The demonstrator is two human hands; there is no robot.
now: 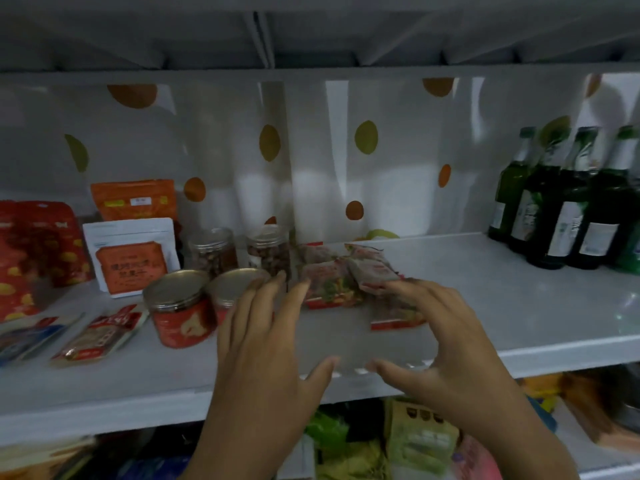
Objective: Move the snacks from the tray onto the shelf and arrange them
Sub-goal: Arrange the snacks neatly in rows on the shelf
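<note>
While the snack packets [330, 289] lie heaped at the frame's centre on the shelf [502, 292], the left hand [266, 327] and right hand [446, 334] flank them spread-fingered, gripping nothing, so arranging seems underway, and the next move calls for nudging them into a neat row.

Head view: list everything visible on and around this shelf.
shelf: one, white, across the view
small snack packets: about four, red and white, shelf centre
red jars: two, gold lids, front left of centre
clear jars: two, brown contents, behind the red jars
pouches: three, red, orange and white, back left
flat packets: two, red and blue, front left
bottles: at least four, green, right
mixed packets: count unclear, green and yellow, lower shelf
left hand: open, beside the red jars
right hand: open, fingertips on the snack packets
</note>
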